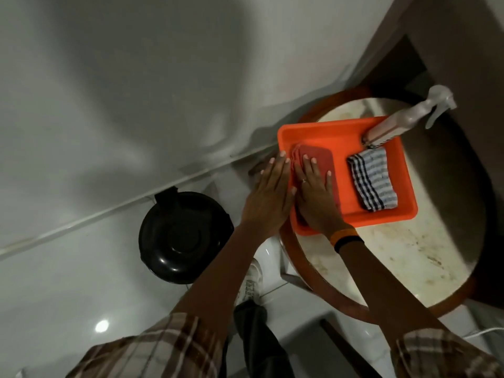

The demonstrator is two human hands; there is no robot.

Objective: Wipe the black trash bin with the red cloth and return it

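The red cloth [323, 159] lies folded in the left part of an orange tray [335, 132] on a round table. My right hand [316, 189] rests flat on the cloth, fingers spread. Beside it, my left hand [268, 192] lies flat over the tray's left rim, its fingertips at the cloth's left edge. Neither hand grips anything. The black trash bin [182, 236], round with its lid down, stands on the floor to the left of the table, below my left forearm.
A blue-and-white checked cloth [372, 181] lies in the tray's right half, and a spray bottle [403, 118] leans over its far corner. The round table [409, 257] has a wooden rim and a pale top. A white wall runs behind; my shoe [249, 285] is between bin and table.
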